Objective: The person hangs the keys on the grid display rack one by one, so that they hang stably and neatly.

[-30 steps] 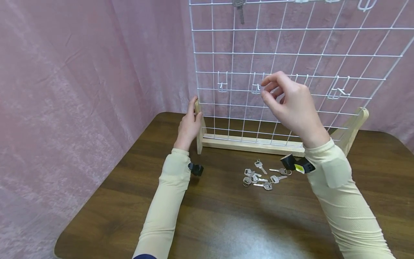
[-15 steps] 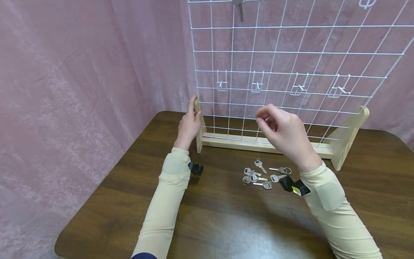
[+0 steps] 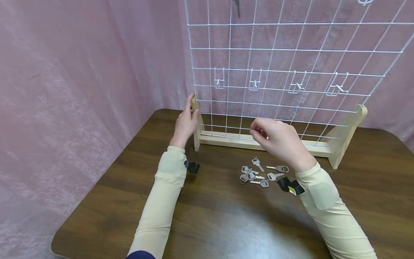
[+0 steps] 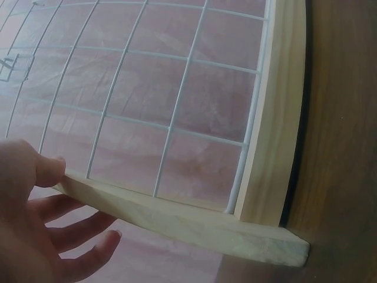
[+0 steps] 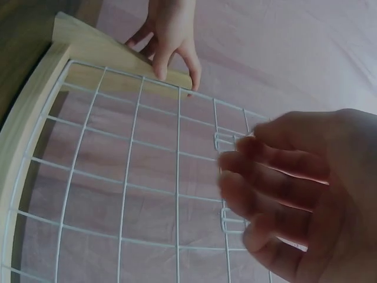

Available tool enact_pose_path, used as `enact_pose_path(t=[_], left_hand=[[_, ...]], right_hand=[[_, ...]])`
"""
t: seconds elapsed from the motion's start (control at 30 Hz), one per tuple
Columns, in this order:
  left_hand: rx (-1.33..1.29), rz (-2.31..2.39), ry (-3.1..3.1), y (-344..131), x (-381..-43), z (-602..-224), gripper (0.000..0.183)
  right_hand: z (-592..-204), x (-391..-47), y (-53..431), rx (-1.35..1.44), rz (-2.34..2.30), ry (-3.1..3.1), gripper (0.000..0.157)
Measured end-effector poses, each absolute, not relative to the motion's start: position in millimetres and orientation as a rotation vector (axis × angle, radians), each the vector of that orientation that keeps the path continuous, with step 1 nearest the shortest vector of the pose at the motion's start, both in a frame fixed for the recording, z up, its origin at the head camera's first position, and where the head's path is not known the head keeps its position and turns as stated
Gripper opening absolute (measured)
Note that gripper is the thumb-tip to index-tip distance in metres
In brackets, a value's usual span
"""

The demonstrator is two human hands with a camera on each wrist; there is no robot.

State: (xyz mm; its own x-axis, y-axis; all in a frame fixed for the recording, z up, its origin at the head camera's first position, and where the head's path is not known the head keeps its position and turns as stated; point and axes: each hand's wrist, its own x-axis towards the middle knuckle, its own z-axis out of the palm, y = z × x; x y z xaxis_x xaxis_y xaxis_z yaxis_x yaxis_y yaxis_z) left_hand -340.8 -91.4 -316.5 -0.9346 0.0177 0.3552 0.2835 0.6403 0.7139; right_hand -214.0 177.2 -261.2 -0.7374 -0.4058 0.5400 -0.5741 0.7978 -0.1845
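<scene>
Loose metal keys [image 3: 252, 175], some on split rings, lie clustered on the brown wood-grain table [image 3: 113, 216]. Just beyond them, the right hand [image 3: 279, 138] hangs in front of the wire grid panel [image 3: 229, 48], its fingers loosely curled, thumb near forefinger, holding nothing. The left hand [image 3: 185, 124] grips the stand's wooden end board [image 3: 196, 138] between thumb and fingers. On the grid, 4 white hooks [image 3: 254, 84] form a row; higher up hangs 1 key [image 3: 238, 8]. Behind drapes a pink curtain [image 3: 81, 90].
</scene>
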Motion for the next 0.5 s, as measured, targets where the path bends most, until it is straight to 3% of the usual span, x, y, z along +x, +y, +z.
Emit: enact_pose_path(t=[0.5], left_hand=[[-0.259, -1.226, -2.545, -94, -344, -317, 0.057]], right_hand=[[-271, -223, 177, 0.831, 0.295, -2.786, 0.011]])
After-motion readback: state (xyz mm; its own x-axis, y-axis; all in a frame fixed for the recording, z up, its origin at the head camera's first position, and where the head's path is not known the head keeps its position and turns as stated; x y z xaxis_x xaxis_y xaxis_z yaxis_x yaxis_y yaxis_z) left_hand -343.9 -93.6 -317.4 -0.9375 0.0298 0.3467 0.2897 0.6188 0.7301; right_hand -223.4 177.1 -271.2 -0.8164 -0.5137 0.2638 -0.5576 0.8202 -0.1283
